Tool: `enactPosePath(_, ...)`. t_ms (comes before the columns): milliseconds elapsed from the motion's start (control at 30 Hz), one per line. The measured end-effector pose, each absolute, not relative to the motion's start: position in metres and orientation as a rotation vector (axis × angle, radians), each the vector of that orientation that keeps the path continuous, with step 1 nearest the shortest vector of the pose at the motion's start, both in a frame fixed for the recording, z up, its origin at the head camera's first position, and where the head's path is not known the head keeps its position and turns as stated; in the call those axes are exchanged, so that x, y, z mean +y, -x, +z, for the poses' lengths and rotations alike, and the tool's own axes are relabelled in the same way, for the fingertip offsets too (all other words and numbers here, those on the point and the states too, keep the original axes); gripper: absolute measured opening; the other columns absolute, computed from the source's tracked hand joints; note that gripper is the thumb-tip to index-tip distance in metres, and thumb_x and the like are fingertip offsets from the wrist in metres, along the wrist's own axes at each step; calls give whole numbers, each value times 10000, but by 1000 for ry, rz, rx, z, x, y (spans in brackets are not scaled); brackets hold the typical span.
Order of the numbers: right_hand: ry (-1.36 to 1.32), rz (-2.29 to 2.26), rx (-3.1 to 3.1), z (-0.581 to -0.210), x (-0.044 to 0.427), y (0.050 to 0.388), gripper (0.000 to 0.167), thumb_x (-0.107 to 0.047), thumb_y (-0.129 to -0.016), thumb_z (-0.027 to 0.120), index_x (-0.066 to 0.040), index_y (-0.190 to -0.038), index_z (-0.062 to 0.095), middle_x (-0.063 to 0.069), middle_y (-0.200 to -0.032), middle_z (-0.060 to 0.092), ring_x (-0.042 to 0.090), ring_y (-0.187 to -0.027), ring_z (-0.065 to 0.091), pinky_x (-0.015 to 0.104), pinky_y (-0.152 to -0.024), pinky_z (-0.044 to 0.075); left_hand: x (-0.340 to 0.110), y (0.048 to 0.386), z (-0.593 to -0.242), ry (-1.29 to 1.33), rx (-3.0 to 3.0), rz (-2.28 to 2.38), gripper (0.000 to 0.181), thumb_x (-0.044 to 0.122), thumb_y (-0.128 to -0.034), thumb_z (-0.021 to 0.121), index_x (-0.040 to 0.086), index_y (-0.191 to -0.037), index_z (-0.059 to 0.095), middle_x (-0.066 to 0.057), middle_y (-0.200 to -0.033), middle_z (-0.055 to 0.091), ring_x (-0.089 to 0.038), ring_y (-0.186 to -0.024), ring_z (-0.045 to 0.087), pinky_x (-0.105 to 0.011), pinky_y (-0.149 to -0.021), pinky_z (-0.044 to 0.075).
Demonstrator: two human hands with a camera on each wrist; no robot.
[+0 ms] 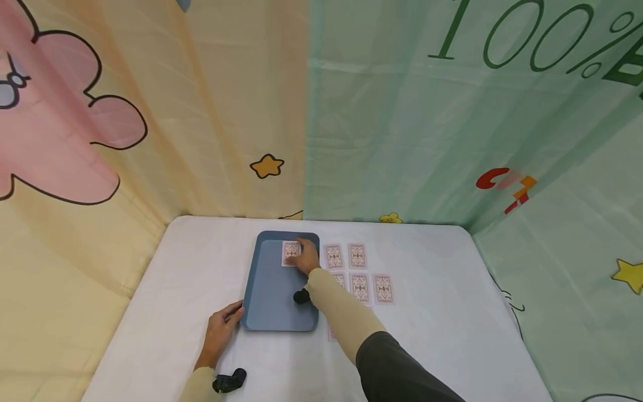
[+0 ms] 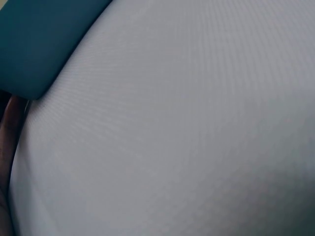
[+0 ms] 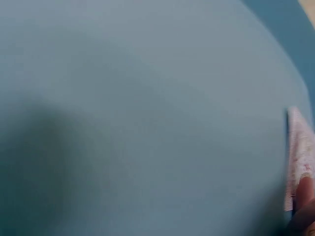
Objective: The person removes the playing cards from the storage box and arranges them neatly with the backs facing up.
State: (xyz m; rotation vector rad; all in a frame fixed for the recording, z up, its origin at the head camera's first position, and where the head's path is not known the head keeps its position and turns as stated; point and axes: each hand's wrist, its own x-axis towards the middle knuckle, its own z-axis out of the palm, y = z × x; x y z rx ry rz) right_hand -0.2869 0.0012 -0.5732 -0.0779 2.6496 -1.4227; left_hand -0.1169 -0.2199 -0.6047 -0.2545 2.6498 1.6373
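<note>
A patterned red-and-white playing card, back side up, is at the top of the blue-grey tray. My right hand pinches it along its right side. In the right wrist view, the thumb lies over the card, which looks tilted. My left hand touches the tray's lower left edge with its fingertips. At the tray's corner in the left wrist view, only part of a finger shows.
Several face-down cards lie in rows on the white tabletop, just right of the tray. My right forearm covers some of them. Printed curtains hang around the table's back and sides.
</note>
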Motion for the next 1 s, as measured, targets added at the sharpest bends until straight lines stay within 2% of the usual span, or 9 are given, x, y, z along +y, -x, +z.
enactPosePath(300,56,-1360,2677,-574,-1,284,646,-90,-827,756,6,-1398,470,190,-1428,452,320,-1350,394,411,-1135,298,-219,117,-604,253,2650,1647,375,194,-971,593,-48,-1257,609,-211,-1236,625,-222,-1103,603,-239,-880,502)
enactPosePath(633,99,-1314,2756,-578,1,288,669,-63,-737,827,4,-1336,537,187,-1336,507,318,-1266,472,403,-1089,366,-218,117,-604,272,2647,1649,378,209,-966,603,-38,-1252,617,-202,-1226,633,-240,-1091,621,-237,-875,503)
enactPosePath(833,85,-1279,2749,-576,0,288,709,-67,-723,844,-7,-1353,524,182,-1355,479,318,-1266,465,411,-1090,364,-218,117,-604,272,2642,1662,376,209,-962,610,-36,-1247,622,-202,-1216,639,-209,-1065,629,-234,-865,504)
enactPosePath(1000,10,-1314,2688,-572,-1,287,758,-44,-685,865,-18,-1362,524,181,-1307,467,303,-1211,493,411,-1069,392,-218,117,-603,272,2645,1651,376,202,-964,605,-41,-1250,617,-207,-1218,636,-256,-1082,628,-246,-867,507)
